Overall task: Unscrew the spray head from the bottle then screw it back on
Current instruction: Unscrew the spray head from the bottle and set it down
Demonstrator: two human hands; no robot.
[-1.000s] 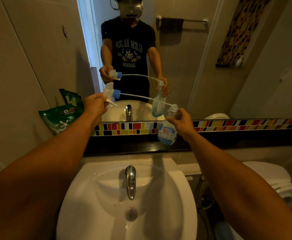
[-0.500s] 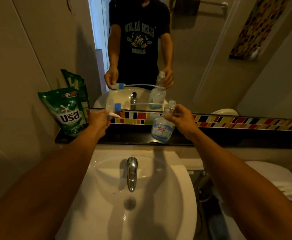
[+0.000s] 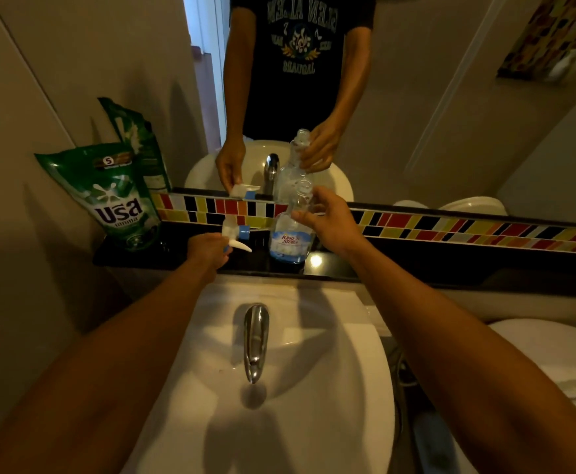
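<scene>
The clear spray bottle (image 3: 291, 239) with a blue and white label stands on the black ledge (image 3: 416, 265) behind the sink. Its neck is bare and uncapped. My right hand (image 3: 327, 222) grips the bottle near its neck. The white spray head (image 3: 233, 232) with a blue collar is off the bottle, lying sideways just left of it at ledge height. My left hand (image 3: 208, 249) holds it by the white body, trigger pointing right. Its thin dip tube runs right toward the bottle and is hard to follow.
A green detergent pouch (image 3: 115, 196) leans against the wall at the ledge's left end. A white sink (image 3: 279, 371) with a chrome tap (image 3: 255, 340) lies below my arms. A mirror above the tiled strip (image 3: 450, 227) reflects the scene. A toilet (image 3: 553, 354) sits at right.
Both hands have come down from chest height to the ledge. The bottle now rests on the ledge, and the spray head with its tube has been lowered beside it.
</scene>
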